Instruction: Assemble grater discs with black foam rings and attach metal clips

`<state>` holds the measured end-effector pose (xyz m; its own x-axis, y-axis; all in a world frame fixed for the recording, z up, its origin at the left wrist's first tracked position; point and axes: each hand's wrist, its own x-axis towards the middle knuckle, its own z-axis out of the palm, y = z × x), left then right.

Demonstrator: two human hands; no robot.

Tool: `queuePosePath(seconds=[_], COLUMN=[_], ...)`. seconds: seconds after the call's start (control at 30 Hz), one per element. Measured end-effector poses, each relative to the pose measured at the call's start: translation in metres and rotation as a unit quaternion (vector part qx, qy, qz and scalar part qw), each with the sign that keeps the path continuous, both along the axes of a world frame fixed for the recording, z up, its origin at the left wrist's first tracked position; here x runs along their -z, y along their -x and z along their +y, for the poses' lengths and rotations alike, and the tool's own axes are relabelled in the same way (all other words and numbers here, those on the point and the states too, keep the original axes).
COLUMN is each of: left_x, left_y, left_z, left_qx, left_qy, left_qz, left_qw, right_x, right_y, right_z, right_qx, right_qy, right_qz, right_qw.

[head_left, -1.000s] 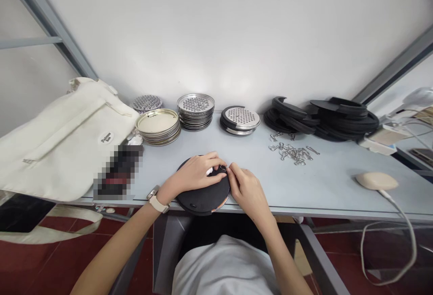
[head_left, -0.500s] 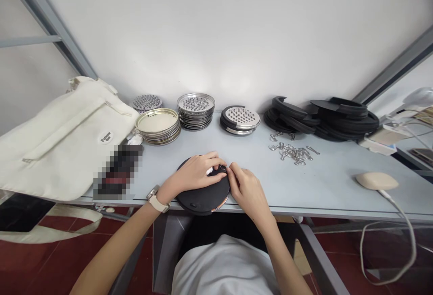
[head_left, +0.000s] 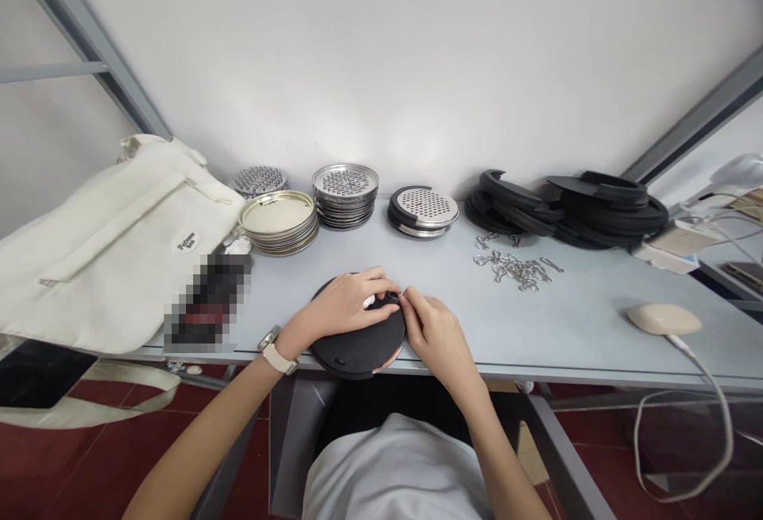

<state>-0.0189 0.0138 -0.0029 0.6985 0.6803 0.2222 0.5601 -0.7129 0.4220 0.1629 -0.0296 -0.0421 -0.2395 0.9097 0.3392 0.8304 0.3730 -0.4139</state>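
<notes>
At the black disc (head_left: 365,347), hands (head_left: 349,304) palm-down.

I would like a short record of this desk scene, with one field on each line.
Left hand: on the black disc; watch at wrist
Right hand: at the disc's right edge; grip unclear
Table: grey
Towards wall: lids, graters, black covers
Right side: metal clips, cream rounded thing with cord
Far left: white bag
</notes>
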Motion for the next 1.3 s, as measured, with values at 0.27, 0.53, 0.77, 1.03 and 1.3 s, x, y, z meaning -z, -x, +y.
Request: queuePosePath(seconds=[0.27, 0.53, 0.77, 1.03, 1.3], left_x=[0.0002, -0.0007, -0.0009, -0.0031, -0.0022], left_y=[0.0012, 0.0007, 0.0004, 0.0005, -0.0001], left_z=[-0.0008, 0.0002, -0.0003, -0.0011, -0.0005], left_qx=[-0.004, 0.007, 0.005, 0.003, 0.002], left_qy=[-0.002, 0.002, -0.001, 0.009, 0.008], left_qz=[-0.002, 0.0, 0.005, 0.004, 0.001], left_qw=[1.0, 1.0, 1.0, 1.0, 1.0], right_x=[-0.0015, -0.0007, -0.002, -0.0026, -0.0013], right_y=[-0.0006, 0.0003, -0.0009, -0.001, -0.0012], right_z=[-0.0013, -0.0014, -0.0011, -0.0006, -0.001], right_qx=[-0.007, -0.002, -0.008, -0.008, -0.009], right_qy=[-0.004, -0.009, -0.012, -0.001, -0.009], right_qz=[0.002, -0.002, 0.007, 0.013, 0.012], right_qw=[1.0, 1.0, 1.0, 1.0, 1.0])
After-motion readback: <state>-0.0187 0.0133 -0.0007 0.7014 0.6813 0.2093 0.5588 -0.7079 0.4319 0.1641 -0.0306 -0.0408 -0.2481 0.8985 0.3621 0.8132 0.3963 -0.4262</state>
